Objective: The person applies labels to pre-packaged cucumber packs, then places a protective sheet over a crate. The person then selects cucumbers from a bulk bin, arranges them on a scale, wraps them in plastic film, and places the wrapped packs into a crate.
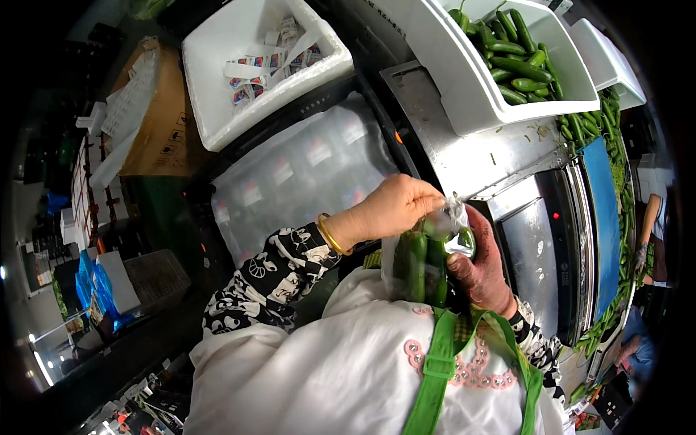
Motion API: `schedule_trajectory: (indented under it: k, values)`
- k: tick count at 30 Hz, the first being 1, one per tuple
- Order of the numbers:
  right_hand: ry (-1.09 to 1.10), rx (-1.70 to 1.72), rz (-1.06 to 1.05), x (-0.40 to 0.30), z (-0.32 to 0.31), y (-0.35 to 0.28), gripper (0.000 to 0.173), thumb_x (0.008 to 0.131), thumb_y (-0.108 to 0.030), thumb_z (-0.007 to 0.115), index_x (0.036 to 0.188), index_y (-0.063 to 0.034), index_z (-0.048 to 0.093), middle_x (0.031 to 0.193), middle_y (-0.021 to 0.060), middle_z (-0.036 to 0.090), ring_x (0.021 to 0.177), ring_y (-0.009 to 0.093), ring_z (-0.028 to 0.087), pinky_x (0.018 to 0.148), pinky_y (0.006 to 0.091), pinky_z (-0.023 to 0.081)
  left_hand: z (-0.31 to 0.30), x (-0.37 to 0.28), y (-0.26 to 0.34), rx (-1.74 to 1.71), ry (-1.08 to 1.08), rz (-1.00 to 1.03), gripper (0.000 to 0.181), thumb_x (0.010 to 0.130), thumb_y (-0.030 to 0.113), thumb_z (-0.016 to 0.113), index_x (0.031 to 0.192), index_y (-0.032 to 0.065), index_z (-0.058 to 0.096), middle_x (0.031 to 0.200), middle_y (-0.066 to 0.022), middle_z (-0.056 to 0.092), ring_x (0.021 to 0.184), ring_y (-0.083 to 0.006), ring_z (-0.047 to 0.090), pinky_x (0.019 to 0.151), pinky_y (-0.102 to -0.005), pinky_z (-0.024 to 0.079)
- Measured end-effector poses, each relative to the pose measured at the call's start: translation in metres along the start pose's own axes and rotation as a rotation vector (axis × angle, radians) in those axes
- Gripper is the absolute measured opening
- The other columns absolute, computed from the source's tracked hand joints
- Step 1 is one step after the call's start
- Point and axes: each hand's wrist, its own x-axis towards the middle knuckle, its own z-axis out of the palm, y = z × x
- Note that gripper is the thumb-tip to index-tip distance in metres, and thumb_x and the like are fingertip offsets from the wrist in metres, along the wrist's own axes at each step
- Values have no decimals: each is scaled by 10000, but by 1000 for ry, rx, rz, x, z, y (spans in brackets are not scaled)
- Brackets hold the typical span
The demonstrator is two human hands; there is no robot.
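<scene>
Close in front of my chest is a clear plastic bag of green cucumbers [417, 266], held upright. My right hand [485, 266] grips it along its right side, thumb on the front. With its fingertips together, my left hand [399, 205] pinches the gathered top of the bag. A shiny patch on the plastic hides part of the contents. Under my left forearm lies a black crate [375, 106], its contents covered by a cloudy plastic sheet [293, 179].
A white foam box [198, 81] of printed label strips stands beyond the crate. At upper right, another foam box [459, 103] holds cucumbers [519, 65]. A wrapping machine [560, 261] with a red light stands at right, near loose cucumbers [620, 239]. Another person's arm [650, 217] is at far right.
</scene>
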Motion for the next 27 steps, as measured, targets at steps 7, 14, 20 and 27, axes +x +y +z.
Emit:
schedule_trajectory:
  k: [7,14,20,27]
  values:
    - [-134,57,253,36,2,-3,690,770,-118,869,1326,-5,477,1166,41,622,1052,107,582,936,291,494,-32,-18,-26,-459,279,4,527,1015,319,579,1410,-3,449,1319,-141,571,1141,-212,594,958,-350,489]
    - [-83,3,211,101,-4,32,753,805,-198,845,1379,33,417,1187,83,611,1047,128,583,911,288,504,27,-31,-59,-1011,468,-15,880,773,228,873,1412,44,295,1382,-107,457,1223,-207,514,1045,-348,444]
    - [-14,-265,223,98,-13,48,799,924,-361,717,1467,60,309,1251,133,588,1137,198,560,977,312,458,9,-24,-100,-1107,663,-132,585,799,176,814,1276,39,503,1142,-84,614,996,-207,642,853,-357,582]
    - [224,50,318,48,-53,40,547,1006,-317,606,1389,41,449,1106,55,616,917,109,609,846,247,508,-13,-31,-145,-1143,656,-185,533,860,249,746,1302,73,506,1191,-62,602,1048,-193,622,892,-375,559]
